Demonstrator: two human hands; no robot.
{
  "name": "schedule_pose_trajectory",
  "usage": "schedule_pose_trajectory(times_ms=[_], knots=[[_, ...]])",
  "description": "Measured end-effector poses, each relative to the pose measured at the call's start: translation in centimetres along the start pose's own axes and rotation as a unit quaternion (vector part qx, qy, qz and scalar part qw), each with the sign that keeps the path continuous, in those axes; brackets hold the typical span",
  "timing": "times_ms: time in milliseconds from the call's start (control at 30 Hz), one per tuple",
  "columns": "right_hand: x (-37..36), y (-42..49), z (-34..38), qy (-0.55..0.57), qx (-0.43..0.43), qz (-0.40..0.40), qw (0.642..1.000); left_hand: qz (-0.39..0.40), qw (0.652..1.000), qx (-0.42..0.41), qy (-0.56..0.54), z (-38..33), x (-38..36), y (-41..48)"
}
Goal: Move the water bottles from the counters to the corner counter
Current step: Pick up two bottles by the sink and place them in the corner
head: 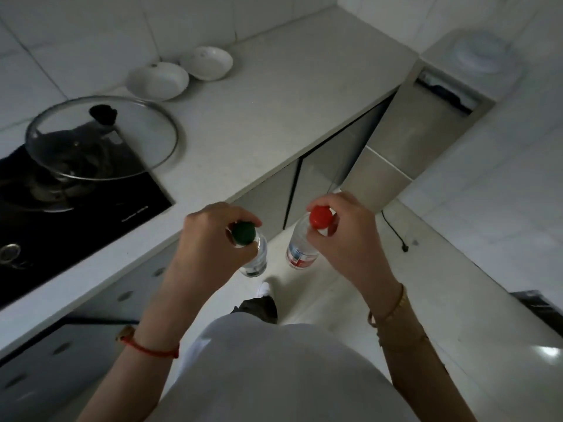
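We are walking along the counter (pixel 274 95), where a lidded pan (pixel 100 138) and two bowls (pixel 179 73) are sitting, probably heading for the corner. We are carrying both bottles over the floor, clear of the counter: our left hand (pixel 210 239) is pinching the green-capped bottle (pixel 254 257) by its neck, our right hand (pixel 350 236) the red-capped bottle (pixel 301 248), so both are hanging upright.

A home kitchen: a black gas hob (pixel 76 214) set into the white surface (pixel 274 117) at left, a glass lid (pixel 103 138) on it, two white bowls (pixel 182 73) beyond by the tiled wall (pixel 91 32), and cabinets (pixel 320 178) beneath.
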State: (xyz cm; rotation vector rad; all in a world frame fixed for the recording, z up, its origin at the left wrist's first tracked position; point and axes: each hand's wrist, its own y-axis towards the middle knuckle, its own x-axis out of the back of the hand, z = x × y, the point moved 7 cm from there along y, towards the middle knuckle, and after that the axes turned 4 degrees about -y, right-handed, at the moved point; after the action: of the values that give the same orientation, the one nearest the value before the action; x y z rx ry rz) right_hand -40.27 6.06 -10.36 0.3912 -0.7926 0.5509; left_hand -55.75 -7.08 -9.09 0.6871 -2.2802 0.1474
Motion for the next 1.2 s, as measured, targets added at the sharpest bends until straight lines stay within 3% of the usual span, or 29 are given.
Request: schedule_pose_trajectory(times_ms=[533, 867, 1200], knots=[[3.0, 14.5, -6.9, -0.029, -0.06, -0.065, 0.996, 0.07, 0.99, -0.119, -0.002, -3.5, -5.2, 19.7], [5.3, 20.7, -13.3, -0.04, -0.1, -0.064, 0.992, 0.107, 0.987, -0.116, -0.015, -6.1, -10.6, 28.0], [10.6, 30.0, -19.7, -0.043, -0.037, -0.024, 0.998, 0.062, 0.993, -0.095, -0.008, -11.5, -16.6, 35.6]])
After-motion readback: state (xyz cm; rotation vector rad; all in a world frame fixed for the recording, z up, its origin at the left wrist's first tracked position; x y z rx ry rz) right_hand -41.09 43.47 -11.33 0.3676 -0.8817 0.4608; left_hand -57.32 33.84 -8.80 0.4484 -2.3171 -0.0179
